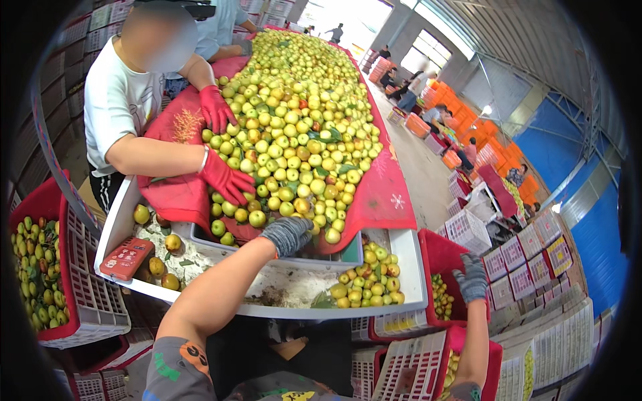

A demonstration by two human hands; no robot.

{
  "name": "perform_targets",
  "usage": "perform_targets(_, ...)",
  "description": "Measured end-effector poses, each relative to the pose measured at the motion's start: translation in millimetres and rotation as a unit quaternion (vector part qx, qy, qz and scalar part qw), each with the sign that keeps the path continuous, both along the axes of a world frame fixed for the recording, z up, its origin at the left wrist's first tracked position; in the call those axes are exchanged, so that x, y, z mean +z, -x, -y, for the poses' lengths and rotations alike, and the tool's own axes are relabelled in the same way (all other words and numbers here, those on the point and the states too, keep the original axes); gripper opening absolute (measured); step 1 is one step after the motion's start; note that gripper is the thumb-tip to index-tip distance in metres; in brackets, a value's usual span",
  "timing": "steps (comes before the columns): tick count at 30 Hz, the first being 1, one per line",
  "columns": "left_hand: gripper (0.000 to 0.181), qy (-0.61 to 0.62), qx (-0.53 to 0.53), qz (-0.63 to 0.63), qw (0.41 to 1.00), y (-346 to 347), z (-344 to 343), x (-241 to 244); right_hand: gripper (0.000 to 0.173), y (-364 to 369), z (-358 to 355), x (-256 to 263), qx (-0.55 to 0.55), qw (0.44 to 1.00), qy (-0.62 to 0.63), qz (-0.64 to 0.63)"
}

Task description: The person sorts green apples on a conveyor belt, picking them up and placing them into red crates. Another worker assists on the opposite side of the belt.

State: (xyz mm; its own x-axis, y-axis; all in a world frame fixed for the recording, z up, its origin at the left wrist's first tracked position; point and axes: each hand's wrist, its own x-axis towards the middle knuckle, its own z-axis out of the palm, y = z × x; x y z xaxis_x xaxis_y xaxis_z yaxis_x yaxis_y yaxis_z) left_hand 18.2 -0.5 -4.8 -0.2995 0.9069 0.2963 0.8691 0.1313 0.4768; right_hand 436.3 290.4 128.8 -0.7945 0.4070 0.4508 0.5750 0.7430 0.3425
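Note:
Green-yellow jujubes (296, 150), some with brown patches, lie heaped on a red cloth (383, 200) over a long table. My left hand (288, 235), in a grey knit glove, rests at the near edge of the heap; its fingers curl down by the fruit, and what is under them is hidden. Out to the right, my right hand (470, 278), gloved alike, hangs over a red-lined crate (426, 250) with jujubes inside; its fingers look spread, and its palm is partly hidden. A smaller group of jujubes (371, 280) sits in the white tray's right corner.
Across the left side, a co-worker's red-gloved hands (228, 178) touch the heap. A red box (126, 258) bearing writing and a few brownish fruits (173, 243) lie in the white tray (251, 311). Crates stand at left (95, 280) and below right (411, 361).

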Motion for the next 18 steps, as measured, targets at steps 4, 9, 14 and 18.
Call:
perform_targets(4, 0.025, 0.022, 0.042, -0.037, 0.998, 5, -9, -7, 0.039, 126, -14, -29, 0.125, 0.985, 0.089, -0.077)
perform_targets(9, 0.018, 0.038, 0.099, -0.064, 0.992, 2, -8, 4, 0.047, 295, 53, -67, 0.285, 0.931, 0.229, -0.007)
perform_targets(14, 0.031, 0.052, 0.229, -0.026, 0.972, 0, -12, 22, 0.075, 387, 90, -127, 0.198, 0.962, 0.18, 0.049)
perform_targets(18, 0.053, 0.037, 0.284, -0.008, 0.958, 3, -8, 17, 0.078, 366, 126, -122, 0.246, 0.94, 0.146, 0.187)
